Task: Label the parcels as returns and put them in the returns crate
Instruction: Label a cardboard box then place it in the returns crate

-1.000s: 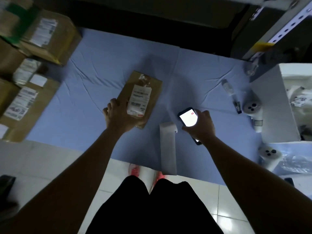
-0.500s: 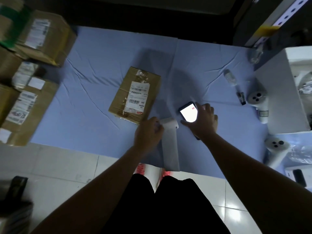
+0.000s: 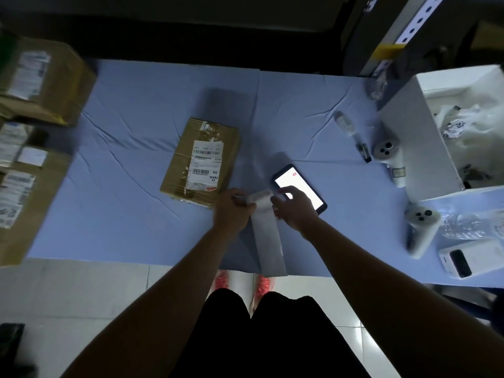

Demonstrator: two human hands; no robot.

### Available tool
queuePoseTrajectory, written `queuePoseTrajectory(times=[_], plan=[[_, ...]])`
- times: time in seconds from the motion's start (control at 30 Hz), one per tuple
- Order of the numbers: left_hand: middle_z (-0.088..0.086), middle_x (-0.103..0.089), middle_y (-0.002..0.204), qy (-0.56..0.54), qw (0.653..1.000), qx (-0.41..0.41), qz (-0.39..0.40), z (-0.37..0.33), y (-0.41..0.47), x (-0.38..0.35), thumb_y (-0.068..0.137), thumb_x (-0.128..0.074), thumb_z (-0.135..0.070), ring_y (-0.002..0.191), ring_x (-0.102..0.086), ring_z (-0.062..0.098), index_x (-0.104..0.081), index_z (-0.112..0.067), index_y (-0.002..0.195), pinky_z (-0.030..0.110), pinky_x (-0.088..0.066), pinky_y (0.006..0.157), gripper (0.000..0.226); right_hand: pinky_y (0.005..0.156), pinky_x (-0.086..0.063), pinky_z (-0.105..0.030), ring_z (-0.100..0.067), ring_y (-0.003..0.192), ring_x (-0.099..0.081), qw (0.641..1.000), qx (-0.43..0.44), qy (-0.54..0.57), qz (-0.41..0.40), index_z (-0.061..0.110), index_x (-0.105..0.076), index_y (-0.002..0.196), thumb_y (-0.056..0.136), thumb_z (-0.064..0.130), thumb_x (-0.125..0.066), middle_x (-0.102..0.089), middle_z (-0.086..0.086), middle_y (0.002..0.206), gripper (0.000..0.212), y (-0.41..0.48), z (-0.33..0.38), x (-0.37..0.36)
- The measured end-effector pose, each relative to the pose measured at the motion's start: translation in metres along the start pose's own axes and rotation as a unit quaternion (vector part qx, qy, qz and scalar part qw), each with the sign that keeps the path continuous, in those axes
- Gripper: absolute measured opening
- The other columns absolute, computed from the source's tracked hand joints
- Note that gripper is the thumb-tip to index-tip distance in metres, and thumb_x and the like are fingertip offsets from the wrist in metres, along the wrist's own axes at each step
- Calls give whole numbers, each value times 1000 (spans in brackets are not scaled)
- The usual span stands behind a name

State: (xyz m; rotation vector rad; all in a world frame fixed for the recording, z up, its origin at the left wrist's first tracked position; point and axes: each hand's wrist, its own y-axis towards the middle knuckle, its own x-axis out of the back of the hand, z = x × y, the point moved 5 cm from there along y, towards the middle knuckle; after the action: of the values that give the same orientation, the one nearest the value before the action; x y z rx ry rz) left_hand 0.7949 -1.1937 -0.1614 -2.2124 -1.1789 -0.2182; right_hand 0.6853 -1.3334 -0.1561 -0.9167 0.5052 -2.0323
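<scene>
At the near table edge, left hand and right hand pinched a label strip, the nearby parcel not yet labelled or crated.

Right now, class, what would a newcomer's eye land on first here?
The lit phone glows mid-table on the blue cloth. Beside it, the left hand and right hand pinch the top of a long label strip. A brown parcel lies just left.

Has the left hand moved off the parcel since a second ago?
Yes. The left hand left the parcel and went right, to the label strip beside the phone.
</scene>
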Motion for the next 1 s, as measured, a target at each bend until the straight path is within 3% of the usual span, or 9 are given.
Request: queuePoseTrajectory(times=[0.1, 0.23, 0.33, 0.43, 0.5, 0.57, 0.7, 0.8, 1.0], plan=[[-1, -71, 101, -29, 998, -34, 45, -8, 3, -3, 76, -80, -1, 87, -68, 8, -68, -9, 118, 14, -55, 72, 45, 90, -57, -39, -22, 100, -68, 999, -20, 44, 26, 19, -56, 133, 93, 31, -64, -67, -6, 124, 43, -3, 5, -4], [6, -70, 117, -29, 995, -58, 76, -10, 8, -5, 76, -79, -1, 103, -68, 19, -62, -15, 129, 38, -59, 88, 57, 72, -50, -23, -16, 98, -62, 993, -22, 116, 31, 19, -42, 145, 96, 19, -63, -63, -4, 129, 53, -3, 14, -6], [6, -65, 128, 30, 990, -81, 108, -8, 6, -2, 76, -80, -6, 111, -65, 21, -56, -15, 135, 38, -59, 89, 64, 58, -46, -15, -14, 93, -62, 989, -25, 142, 44, 18, -40, 145, 93, 9, -66, -65, -7, 127, 59, -1, 13, -10], [5, -61, 132, 75, 983, -109, 124, -7, 4, 1, 75, -81, -7, 116, -60, 18, -52, -12, 138, 29, -55, 90, 70, 58, -50, -16, -17, 98, -65, 985, -26, 164, 40, 20, -44, 142, 87, 5, -73, -68, -8, 123, 64, 1, 12, -14], [7, -60, 132, 132, 975, -143, 109, -8, 2, 1, 77, -80, -10, 119, -57, 19, -53, -12, 138, 22, -49, 90, 66, 67, -52, -22, -20, 105, -66, 984, -23, 174, 38, 19, -45, 142, 83, 1, -75, -69, -8, 121, 68, 1, 11, -17], [12, -56, 133, 213, 957, -182, 78, -10, -2, 0, 84, -76, -20, 122, -55, 25, -55, -14, 138, 27, -46, 97, 58, 72, -53, -26, -21, 104, -68, 981, -20, 189, 26, 18, -49, 140, 81, 0, -78, -71, -7, 115, 68, 1, 10, -17], [18, -49, 137, 336, 910, -244, -2, -23, -5, 0, 94, -65, -30, 123, -54, 31, -62, -16, 131, 36, -54, 96, 40, 65, -51, -23, -14, 86, -69, 978, -25, 209, -2, 17, -57, 130, 80, 3, -80, -73, -1, 96, 57, -2, 11, -12], [15, -58, 130, 325, 888, -319, -56, -36, -4, 1, 91, -68, -24, 117, -57, 31, -72, -12, 111, 39, -54, 89, 24, 64, -49, -21, -15, 82, -65, 974, -12, 228, 5, 19, -57, 126, 83, 3, -76, -72, 0, 97, 49, -4, 16, -5], [8, -72, 103, 287, 880, -377, -16, -42, 0, -6, 89, -68, -22, 96, -65, 27, -74, -9, 108, 41, -54, 80, 23, 68, -49, -23, -15, 84, -67, 971, 20, 237, 16, 22, -61, 116, 86, 6, -75, -74, -4, 94, 36, -5, 19, 3]])
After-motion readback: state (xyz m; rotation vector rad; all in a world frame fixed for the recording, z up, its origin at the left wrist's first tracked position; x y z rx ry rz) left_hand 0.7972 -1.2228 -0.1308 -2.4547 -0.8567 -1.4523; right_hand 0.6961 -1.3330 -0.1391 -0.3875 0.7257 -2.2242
